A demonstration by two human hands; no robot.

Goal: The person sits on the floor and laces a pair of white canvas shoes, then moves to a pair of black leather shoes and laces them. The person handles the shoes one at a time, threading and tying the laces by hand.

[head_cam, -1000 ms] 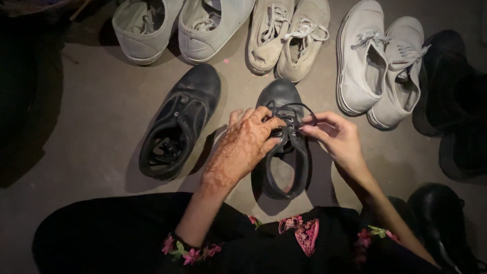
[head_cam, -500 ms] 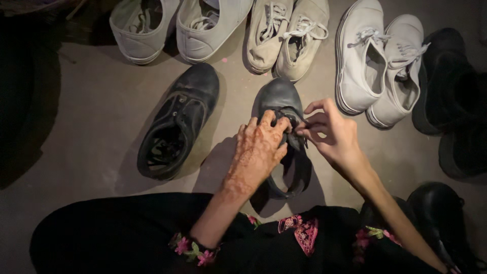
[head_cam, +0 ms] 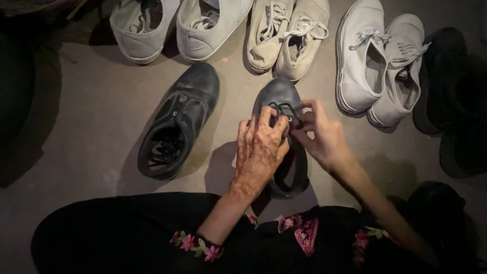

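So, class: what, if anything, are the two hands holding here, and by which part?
Both the left hand and right hand grip the black shoe by its laces, over the tongue near the toe.

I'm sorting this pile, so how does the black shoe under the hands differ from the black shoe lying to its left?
The handled shoe points straight away, with the left hand and right hand working its lace. The other black shoe lies angled, untouched, its opening fully visible. Both are dark, scuffed lace-ups on the floor.

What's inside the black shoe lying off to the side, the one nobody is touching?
Inside the untouched black shoe, loose black laces lie in its dark opening. Deeper in toward the toe, the upper covers everything, so nothing more shows.
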